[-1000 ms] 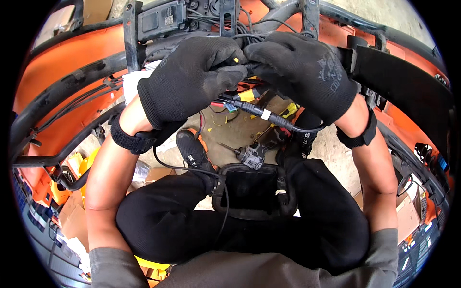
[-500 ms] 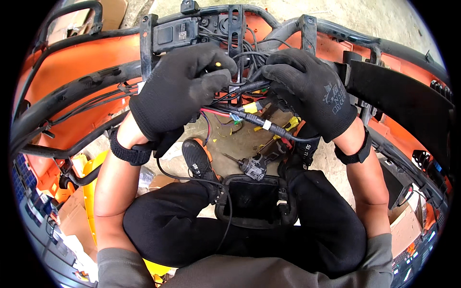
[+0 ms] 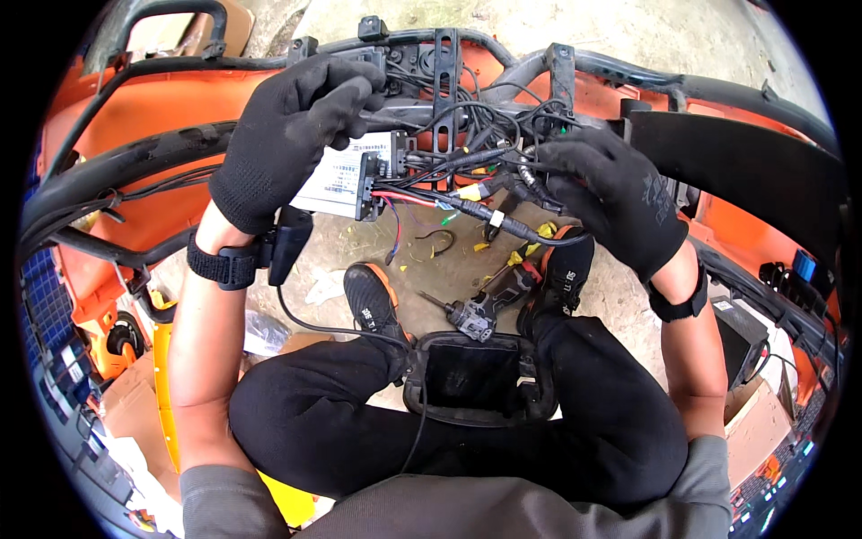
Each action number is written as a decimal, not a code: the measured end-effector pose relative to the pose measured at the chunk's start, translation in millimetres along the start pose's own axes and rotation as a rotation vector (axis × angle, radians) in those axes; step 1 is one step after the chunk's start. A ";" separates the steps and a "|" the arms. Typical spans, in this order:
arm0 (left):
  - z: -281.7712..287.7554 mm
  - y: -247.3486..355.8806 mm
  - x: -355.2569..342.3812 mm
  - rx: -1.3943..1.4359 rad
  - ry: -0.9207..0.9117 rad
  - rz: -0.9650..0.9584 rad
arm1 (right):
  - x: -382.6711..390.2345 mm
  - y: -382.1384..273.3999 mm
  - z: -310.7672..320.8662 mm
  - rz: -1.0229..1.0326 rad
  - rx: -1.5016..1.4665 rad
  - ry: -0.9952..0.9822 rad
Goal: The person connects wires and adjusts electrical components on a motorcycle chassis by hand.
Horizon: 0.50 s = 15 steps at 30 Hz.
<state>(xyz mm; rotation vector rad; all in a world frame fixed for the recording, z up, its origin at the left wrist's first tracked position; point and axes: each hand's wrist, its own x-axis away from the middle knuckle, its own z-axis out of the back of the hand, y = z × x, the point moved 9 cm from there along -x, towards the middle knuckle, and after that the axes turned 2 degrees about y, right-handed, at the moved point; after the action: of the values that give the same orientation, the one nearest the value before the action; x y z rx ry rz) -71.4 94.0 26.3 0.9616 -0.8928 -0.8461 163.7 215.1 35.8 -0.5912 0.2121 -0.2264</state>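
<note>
My left hand (image 3: 292, 139), in a black glove, is raised over a silver metal control box (image 3: 337, 189). Its fingers are bent together; a dark strand shows by the fingertips, but what they hold is unclear. To the right, my gloved right hand (image 3: 620, 193) curls its fingers at the edge of a tangle of black cables (image 3: 480, 135), closed on one of them. Red, blue and black wires leave the box. A thick black cable with a white band (image 3: 496, 218) and a yellow connector (image 3: 470, 191) hang below the tangle.
Black tube frame (image 3: 171, 148) and orange body panels (image 3: 117, 112) surround the wiring. A cordless power tool (image 3: 473, 319) lies on the floor between my shoes, before a black open-topped bin (image 3: 476, 418). A black curved panel (image 3: 727, 166) juts in at right. Cardboard boxes (image 3: 759, 427) stand at the side.
My hands, close together over the cables before, have moved apart. The left went left and up, uncovering the silver box; the right shifted right and slightly down.
</note>
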 end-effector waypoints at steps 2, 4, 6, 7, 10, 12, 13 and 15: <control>5.6 -3.1 8.2 -0.153 -0.034 -0.062 | 9.8 -4.4 5.5 -0.013 0.026 -0.003; 1.7 -1.1 18.3 -0.393 -0.068 -0.087 | 24.1 -5.4 9.2 -0.034 0.072 -0.001; -8.7 3.3 33.1 -0.667 -0.122 -0.313 | 37.8 -1.3 10.9 -0.096 0.045 -0.046; -14.8 10.7 43.7 -0.839 -0.125 -0.463 | 42.7 -1.7 12.7 -0.125 0.031 -0.067; -26.8 -4.4 56.7 -0.965 -0.159 -0.468 | 53.3 -12.1 16.3 -0.142 0.000 -0.062; -33.4 -16.1 62.6 -1.052 -0.143 -0.467 | 62.4 -12.5 15.4 -0.152 -0.005 -0.011; -39.0 -17.8 66.9 -1.122 -0.122 -0.467 | 66.9 -12.9 16.0 -0.157 -0.005 0.017; -45.8 -28.4 70.0 -1.199 -0.103 -0.464 | 71.3 -11.4 11.5 -0.185 -0.037 0.015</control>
<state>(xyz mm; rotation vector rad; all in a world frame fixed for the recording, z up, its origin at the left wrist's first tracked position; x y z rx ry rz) -8.7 36.3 3.2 0.0403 -0.1080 -1.5636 233.0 192.7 42.2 -0.6470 0.1767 -0.4070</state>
